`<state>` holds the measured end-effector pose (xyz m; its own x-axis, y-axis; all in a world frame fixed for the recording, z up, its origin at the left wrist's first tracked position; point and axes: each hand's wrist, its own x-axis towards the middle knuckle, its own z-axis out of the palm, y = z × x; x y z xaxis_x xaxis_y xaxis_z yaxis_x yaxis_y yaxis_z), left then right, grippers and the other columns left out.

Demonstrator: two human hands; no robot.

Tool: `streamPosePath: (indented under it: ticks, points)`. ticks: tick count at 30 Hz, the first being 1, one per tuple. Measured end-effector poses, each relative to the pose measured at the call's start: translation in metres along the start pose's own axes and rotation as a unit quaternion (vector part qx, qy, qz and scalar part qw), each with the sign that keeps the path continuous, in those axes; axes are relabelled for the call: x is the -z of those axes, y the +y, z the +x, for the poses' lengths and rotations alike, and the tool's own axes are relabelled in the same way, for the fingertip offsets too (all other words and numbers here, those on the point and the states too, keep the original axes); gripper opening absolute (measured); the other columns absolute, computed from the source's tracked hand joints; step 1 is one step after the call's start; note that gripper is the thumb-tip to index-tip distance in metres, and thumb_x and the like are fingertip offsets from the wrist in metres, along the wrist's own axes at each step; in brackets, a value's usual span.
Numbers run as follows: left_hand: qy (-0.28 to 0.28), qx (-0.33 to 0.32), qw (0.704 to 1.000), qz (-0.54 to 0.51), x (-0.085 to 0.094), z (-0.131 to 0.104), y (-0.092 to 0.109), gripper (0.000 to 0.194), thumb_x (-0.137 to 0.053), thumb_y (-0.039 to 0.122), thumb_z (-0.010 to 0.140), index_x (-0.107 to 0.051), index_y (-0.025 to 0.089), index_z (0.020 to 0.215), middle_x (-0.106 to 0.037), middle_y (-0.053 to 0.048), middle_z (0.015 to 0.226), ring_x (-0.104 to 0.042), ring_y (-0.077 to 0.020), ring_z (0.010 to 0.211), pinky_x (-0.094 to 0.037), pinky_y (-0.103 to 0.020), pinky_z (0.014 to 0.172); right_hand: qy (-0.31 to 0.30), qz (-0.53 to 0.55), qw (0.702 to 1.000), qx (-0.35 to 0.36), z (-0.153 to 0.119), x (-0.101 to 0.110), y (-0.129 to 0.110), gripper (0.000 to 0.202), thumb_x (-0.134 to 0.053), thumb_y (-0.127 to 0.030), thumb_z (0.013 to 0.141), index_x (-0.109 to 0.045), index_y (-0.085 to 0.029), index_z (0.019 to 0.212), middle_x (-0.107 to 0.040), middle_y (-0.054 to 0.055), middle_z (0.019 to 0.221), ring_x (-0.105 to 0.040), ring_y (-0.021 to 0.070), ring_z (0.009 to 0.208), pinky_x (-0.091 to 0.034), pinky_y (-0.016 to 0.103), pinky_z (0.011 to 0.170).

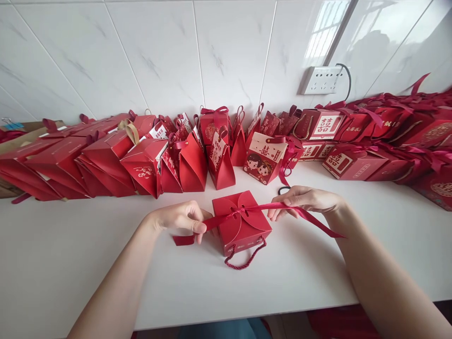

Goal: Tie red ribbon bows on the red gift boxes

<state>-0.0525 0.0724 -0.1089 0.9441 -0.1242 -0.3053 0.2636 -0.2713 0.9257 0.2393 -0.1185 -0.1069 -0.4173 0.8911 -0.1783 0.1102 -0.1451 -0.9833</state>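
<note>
A small red gift box (243,233) with a rope handle (243,263) sits in front of me, its curved top flaps closed. A red ribbon (261,206) runs through slots in the lid and is crossed in a knot at the centre. My left hand (183,219) pinches one end at the box's left, and a short tail hangs past the fingers. At the right, my right hand (300,201) is closed on the other end, with a longer tail trailing toward the forearm. The ribbon looks stretched between both hands.
Rows of red gift boxes (109,155) line the back left of the white table (183,292). More ribboned boxes (356,162) are stacked at the right. A cartoon-printed box (263,160) stands just behind. A power strip (325,80) is on the tiled wall.
</note>
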Motion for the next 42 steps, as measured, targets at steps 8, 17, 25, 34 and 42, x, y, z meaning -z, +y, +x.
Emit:
streamPosePath:
  ticks: [8, 17, 25, 34, 42]
  points:
    - [-0.004, 0.01, 1.0, -0.017, 0.0, 0.0, -0.002, 0.047, -0.063, 0.055, 0.076, -0.068, 0.015, 0.052, -0.049, -0.003, 0.053, -0.039, -0.0111, 0.054, -0.031, -0.025, 0.051, 0.042, 0.0, 0.999, -0.012, 0.0, 0.006, 0.006, 0.042, -0.057, -0.04, 0.089, -0.056, -0.013, 0.057, -0.068, 0.015, 0.1, -0.065, 0.0224, 0.092, -0.047, 0.034, 0.085]
    - [0.008, 0.046, 0.999, -0.02, 0.0, -0.007, 0.008, 0.044, -0.066, 0.053, 0.074, -0.067, 0.013, 0.055, -0.049, -0.002, 0.055, -0.04, -0.0099, 0.052, -0.032, -0.023, 0.049, 0.037, -0.077, 0.996, -0.012, -0.002, 0.005, 0.001, 0.041, -0.055, -0.045, 0.089, -0.064, -0.012, 0.066, -0.067, 0.012, 0.088, -0.06, 0.0179, 0.08, -0.045, 0.032, 0.076]
    - [-0.005, -0.025, 0.993, -0.119, -0.015, 0.005, 0.015, 0.049, -0.061, 0.059, 0.077, -0.07, 0.012, 0.082, -0.071, -0.011, 0.084, -0.064, -0.0215, 0.08, -0.048, -0.03, 0.074, 0.022, 0.019, 0.998, 0.054, 0.02, -0.022, 0.008, 0.051, -0.058, -0.063, 0.079, -0.059, -0.012, 0.08, -0.064, 0.006, 0.069, -0.059, 0.014, 0.063, -0.043, 0.026, 0.061]
    - [0.041, -0.031, 0.994, -0.092, -0.019, 0.011, 0.014, 0.038, -0.065, 0.048, 0.079, -0.07, 0.015, 0.061, -0.058, 0.0, 0.052, -0.048, -0.0093, 0.052, -0.046, -0.021, 0.068, 0.105, -0.016, 0.994, 0.022, 0.032, -0.04, 0.002, 0.047, -0.062, -0.054, 0.081, -0.054, -0.014, 0.058, -0.052, -0.001, 0.054, -0.045, 0.007, 0.049, -0.035, 0.022, 0.049]
    - [0.041, -0.011, 0.999, -0.017, -0.014, 0.011, 0.009, 0.051, -0.062, 0.061, 0.075, -0.069, 0.015, 0.054, -0.047, 0.0, 0.046, -0.037, -0.0093, 0.05, -0.032, -0.023, 0.052, 0.082, -0.098, 0.992, 0.012, 0.03, -0.032, 0.002, 0.05, -0.061, -0.058, 0.078, -0.054, -0.014, 0.056, -0.038, -0.006, 0.048, -0.028, 0.0053, 0.045, -0.023, 0.022, 0.045]
